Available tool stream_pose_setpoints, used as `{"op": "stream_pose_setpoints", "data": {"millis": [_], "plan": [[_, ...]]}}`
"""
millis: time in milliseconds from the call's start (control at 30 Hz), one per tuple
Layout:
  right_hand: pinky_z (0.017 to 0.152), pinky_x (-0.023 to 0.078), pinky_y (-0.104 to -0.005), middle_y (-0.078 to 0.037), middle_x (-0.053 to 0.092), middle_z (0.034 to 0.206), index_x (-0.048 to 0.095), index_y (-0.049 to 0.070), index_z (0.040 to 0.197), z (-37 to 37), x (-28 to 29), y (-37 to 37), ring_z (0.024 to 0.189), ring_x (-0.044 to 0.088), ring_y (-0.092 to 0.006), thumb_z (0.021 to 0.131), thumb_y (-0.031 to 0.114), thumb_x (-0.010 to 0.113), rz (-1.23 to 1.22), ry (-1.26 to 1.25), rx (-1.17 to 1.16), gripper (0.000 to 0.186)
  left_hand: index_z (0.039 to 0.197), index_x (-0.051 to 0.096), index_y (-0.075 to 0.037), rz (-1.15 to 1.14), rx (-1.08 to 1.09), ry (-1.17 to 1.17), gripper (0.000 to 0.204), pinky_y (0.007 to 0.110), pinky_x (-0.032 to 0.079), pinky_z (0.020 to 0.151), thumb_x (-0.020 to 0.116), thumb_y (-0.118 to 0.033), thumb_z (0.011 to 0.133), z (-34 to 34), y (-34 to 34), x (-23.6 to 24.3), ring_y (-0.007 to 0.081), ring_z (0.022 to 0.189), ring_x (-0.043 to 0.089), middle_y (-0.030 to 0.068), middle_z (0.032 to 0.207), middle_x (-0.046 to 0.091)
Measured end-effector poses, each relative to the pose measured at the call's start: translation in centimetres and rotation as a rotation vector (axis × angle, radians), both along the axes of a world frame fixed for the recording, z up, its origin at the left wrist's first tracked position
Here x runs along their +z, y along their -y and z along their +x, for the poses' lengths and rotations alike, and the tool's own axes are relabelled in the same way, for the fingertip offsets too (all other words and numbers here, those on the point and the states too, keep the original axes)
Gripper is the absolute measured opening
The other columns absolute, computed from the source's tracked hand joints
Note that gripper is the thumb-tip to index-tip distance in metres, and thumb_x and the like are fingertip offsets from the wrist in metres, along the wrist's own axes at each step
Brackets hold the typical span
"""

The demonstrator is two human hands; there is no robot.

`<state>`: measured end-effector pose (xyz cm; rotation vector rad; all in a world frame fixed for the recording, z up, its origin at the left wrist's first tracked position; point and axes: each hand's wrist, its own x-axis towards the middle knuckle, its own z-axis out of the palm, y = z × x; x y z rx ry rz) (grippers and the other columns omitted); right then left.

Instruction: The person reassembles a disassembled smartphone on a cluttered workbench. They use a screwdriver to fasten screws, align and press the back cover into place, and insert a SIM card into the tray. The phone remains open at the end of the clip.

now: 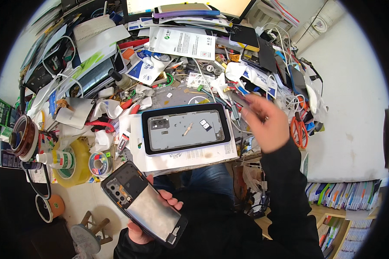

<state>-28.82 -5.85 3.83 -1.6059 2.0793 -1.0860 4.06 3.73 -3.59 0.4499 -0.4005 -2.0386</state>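
Note:
My left hand is wrapped round an opened smartphone, held tilted in front of the table edge. Its back is off, showing a large silvery plate and a camera block at the upper end. My right hand is blurred at the right of the bench, fingers bent, beside a slim pen-like tool; whether it grips anything is unclear. Between them lies a black-rimmed tray-like frame with a grey phone back cover inside. A small metal strip and small white cards rest on that cover.
Under the frame is a white box. Red-handled scissors lie at the right. Tape roll, white bottle and solder spool stand left. Packets, cables and parts crowd the back below a monitor. A stool stands below.

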Motion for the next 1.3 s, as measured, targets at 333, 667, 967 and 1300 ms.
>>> {"op": "stream_pose_setpoints", "data": {"millis": [333, 667, 967, 1300], "plan": [[0.087, 0.052, -0.0423, -0.014, 0.068, 0.107, 0.072, 0.006, 0.117, -1.3, -2.1, 2.5, 0.097, 0.064, -0.0336, 0.087, 0.004, 0.070, -0.278, -0.655, 0.062, 0.030, 0.157, 0.031, -0.001, 0.090, 0.015, 0.115, 0.091, 0.058, 0.054, 0.095, 0.032, -0.074, 0.102, -0.2, -0.2, 1.5, 0.0381, 0.116, 0.063, 0.0311, 0.144, 0.051], [0.077, 0.053, -0.0428, -0.012, 0.064, 0.099, 0.069, 0.005, 0.104, 6.1, -2.0, 0.4, 0.092, 0.065, -0.0323, 0.084, 0.023, 0.081, 0.048, -0.356, 0.211, 0.030, 0.159, 0.024, 0.003, 0.101, -0.016, -0.168, 0.104, 0.065, 0.048, 0.104, 0.033, -0.080, 0.097, -0.7, -0.2, 0.5, 0.0434, 0.126, 0.059, 0.0363, 0.148, 0.045], [0.070, 0.055, -0.0353, -0.010, 0.064, 0.094, 0.070, 0.005, 0.104, 5.9, -2.5, 0.8, 0.079, 0.069, -0.0249, 0.084, 0.006, 0.078, 0.048, -0.329, 0.215, 0.021, 0.159, 0.024, 0.003, 0.122, -0.009, -0.210, 0.105, 0.064, 0.048, 0.104, 0.034, -0.081, 0.096, -0.5, -0.3, 0.3, 0.0433, 0.125, 0.059, 0.0361, 0.147, 0.046], [0.067, 0.054, -0.0319, -0.010, 0.070, 0.086, 0.072, 0.002, 0.098, 5.0, -2.0, 2.2, 0.072, 0.067, -0.0189, 0.079, 0.002, 0.080, 0.190, -0.136, 0.210, 0.021, 0.158, 0.029, -0.004, 0.210, -0.002, -0.023, 0.098, 0.061, 0.056, 0.093, 0.028, -0.081, 0.097, -0.6, -0.8, 1.4, 0.0425, 0.113, 0.065, 0.0348, 0.137, 0.054]]}}
